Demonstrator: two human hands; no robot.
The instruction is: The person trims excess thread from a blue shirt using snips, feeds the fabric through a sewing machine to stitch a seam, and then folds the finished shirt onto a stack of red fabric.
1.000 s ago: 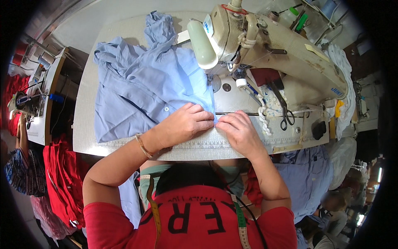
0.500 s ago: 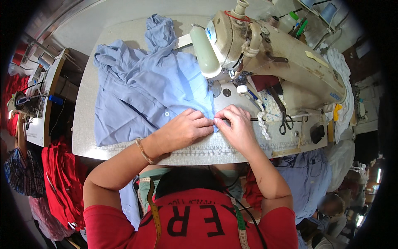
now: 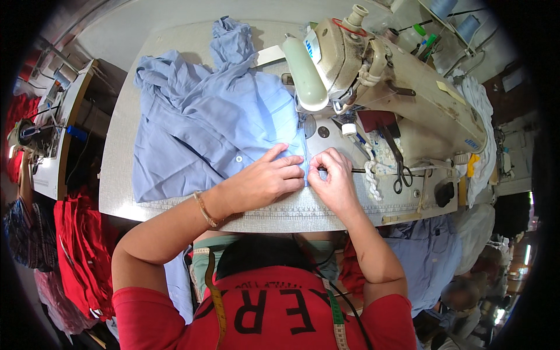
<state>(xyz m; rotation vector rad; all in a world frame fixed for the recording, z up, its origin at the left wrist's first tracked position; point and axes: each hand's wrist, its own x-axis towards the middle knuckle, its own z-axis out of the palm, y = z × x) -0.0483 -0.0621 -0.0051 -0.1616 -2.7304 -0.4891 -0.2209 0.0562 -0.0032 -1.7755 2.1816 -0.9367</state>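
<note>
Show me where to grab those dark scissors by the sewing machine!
Best by the finger loops of the scissors, I'd say, reaching from the table's near edge, where the person sits. The loops point that way, while the blade end points away, toward the sewing machine, so fingers should stay off it.

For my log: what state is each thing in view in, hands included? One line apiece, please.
Light-blue garment: spread out, wrinkled, bunched at the top.
Left hand: laid on the garment, grip unclear.
Right hand: fingers curled at the garment's right edge, grip unclear.
Sewing machine: upright; cannot tell whether running.
Scissors: lying down, apparently closed.
Measuring tape: hanging, in neither hand.
White braided cord: slack.
</note>
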